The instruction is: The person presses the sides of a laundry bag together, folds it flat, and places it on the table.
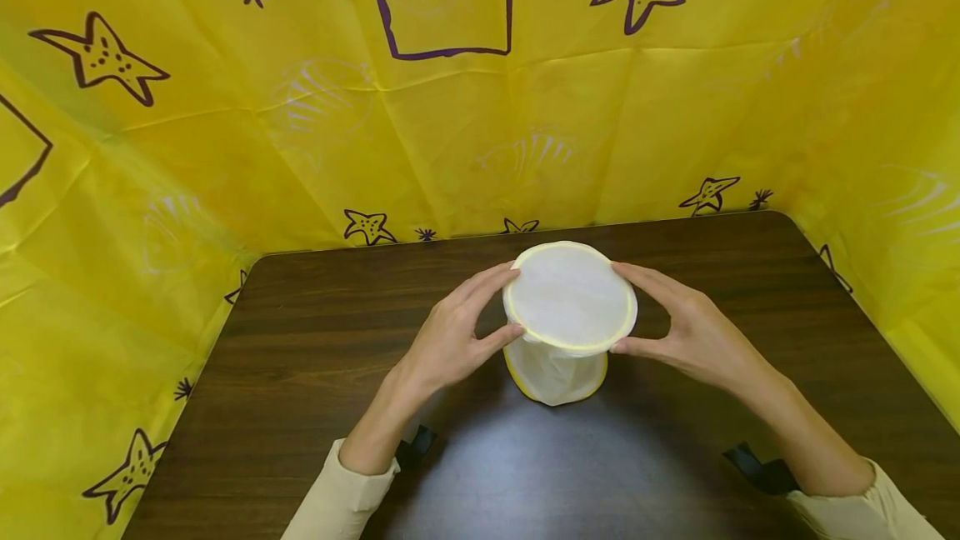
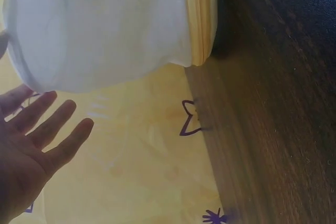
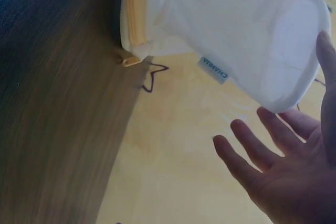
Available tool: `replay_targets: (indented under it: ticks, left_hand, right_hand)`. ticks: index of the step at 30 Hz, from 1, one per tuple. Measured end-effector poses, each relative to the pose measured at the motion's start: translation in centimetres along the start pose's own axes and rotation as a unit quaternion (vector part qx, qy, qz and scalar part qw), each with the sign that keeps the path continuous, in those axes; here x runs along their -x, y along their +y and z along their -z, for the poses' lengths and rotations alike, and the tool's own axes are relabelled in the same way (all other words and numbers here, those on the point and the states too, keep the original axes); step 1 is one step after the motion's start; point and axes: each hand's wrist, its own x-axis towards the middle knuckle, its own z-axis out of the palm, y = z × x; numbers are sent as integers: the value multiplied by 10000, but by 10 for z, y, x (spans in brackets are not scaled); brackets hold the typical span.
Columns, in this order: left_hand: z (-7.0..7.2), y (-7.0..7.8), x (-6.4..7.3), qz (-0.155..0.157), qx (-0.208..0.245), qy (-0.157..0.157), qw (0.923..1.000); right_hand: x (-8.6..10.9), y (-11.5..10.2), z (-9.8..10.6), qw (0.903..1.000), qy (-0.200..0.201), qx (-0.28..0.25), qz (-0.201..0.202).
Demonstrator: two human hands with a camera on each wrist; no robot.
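A white round fabric laundry bag (image 1: 572, 297) with yellow trim stands on the table in the head view, its flat circular top facing up. My left hand (image 1: 450, 338) holds the left side of the top rim, thumb at the front and index finger at the back. On the opposite side, my right hand (image 1: 703, 333) holds the rim the same way. The other fingers spread out below the rim in both wrist views. Low on the bag runs a yellow zip band (image 2: 198, 19), with a zip pull (image 3: 131, 62) near the table. A small label (image 3: 214, 70) sticks out from the side seam.
The dark wood table (image 1: 315, 340) has rounded back corners. A yellow cloth (image 1: 420, 123) printed with starfish and shells hangs behind it and along both sides. Dark straps (image 1: 761, 469) sit at the wrists beside cream sleeves (image 1: 341, 486).
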Motion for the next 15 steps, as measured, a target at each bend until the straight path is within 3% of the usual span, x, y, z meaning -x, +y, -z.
replay_targets:
  ticks: [15]
  left_hand:
    - [-1, -2, 2, 27, -103, -3, 9999]
  right_hand:
    - [0, 1, -2, 9998, -132, -78, -147]
